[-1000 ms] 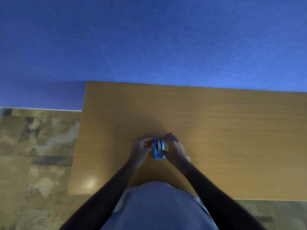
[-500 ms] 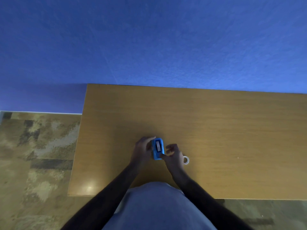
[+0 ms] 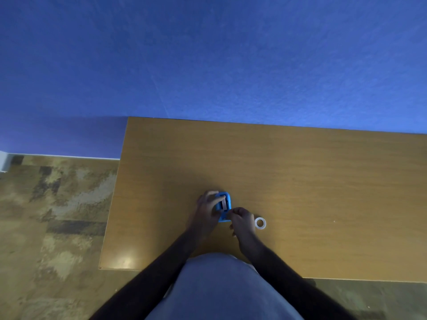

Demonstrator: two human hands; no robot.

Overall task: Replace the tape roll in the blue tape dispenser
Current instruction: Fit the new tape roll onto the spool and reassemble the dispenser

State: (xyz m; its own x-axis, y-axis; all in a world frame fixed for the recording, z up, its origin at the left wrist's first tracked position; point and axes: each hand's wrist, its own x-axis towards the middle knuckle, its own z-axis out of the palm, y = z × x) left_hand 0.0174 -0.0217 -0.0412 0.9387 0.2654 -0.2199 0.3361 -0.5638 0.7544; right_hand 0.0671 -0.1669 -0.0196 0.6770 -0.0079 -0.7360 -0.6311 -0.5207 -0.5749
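Note:
A small blue tape dispenser (image 3: 224,205) stands on the wooden table (image 3: 300,181), with a pale roll visible in its open top. My left hand (image 3: 206,210) wraps around the dispenser's left side and holds it. My right hand (image 3: 241,221) sits at the dispenser's near end, thumb and forefinger pinched together there; what they pinch is too small to make out. A clear tape roll (image 3: 260,223) lies flat on the table just right of my right hand, apart from it.
The table's left edge (image 3: 111,204) drops to a patterned carpet floor (image 3: 53,204). A blue wall (image 3: 208,65) rises behind the table's far edge. My torso is against the near edge.
My right hand has come off the dispenser's right side and moved to its near end, uncovering the clear roll on the table. My left hand has kept its hold.

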